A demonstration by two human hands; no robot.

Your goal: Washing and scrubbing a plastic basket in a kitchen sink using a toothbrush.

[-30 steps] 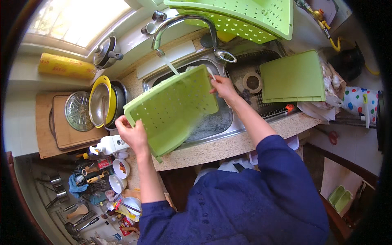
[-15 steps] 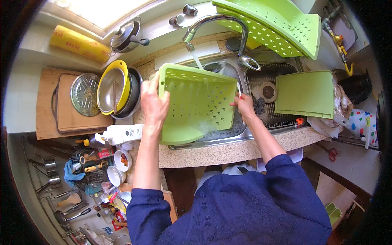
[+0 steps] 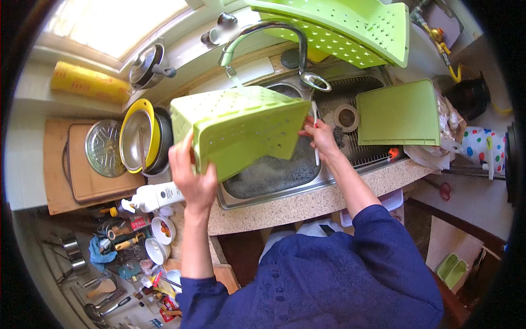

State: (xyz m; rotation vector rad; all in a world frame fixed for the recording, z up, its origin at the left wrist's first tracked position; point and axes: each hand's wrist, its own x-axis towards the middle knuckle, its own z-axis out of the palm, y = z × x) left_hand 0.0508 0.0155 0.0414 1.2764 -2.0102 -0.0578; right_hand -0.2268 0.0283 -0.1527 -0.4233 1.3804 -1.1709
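Observation:
A light-green plastic basket with small cut-out holes (image 3: 246,129) is held tilted over the left sink basin (image 3: 268,178). My left hand (image 3: 192,178) grips its left end, thumb on the near side. At the basket's right end, my right hand (image 3: 322,141) is closed on a slim white stick-like tool with a bit of red (image 3: 316,152), probably a brush, though its working end is unclear. The right fingers are close to the basket's edge; whether they also grip it, I cannot tell. The chrome faucet (image 3: 300,46) runs water down onto the basket's far side. Suds float in the basin.
A second green perforated basket (image 3: 356,33) stands behind the sink. Over the right basin rests a green panel (image 3: 399,115), beside a round strainer (image 3: 346,118). Left are nested bowls (image 3: 137,137), a cutting board (image 3: 90,186) and a white pump bottle (image 3: 156,196).
The basket has been tipped and lifted, moving left and away from the basin's front, so more sudsy water shows. My left hand has shifted toward its lower left corner. The head view has shifted slightly.

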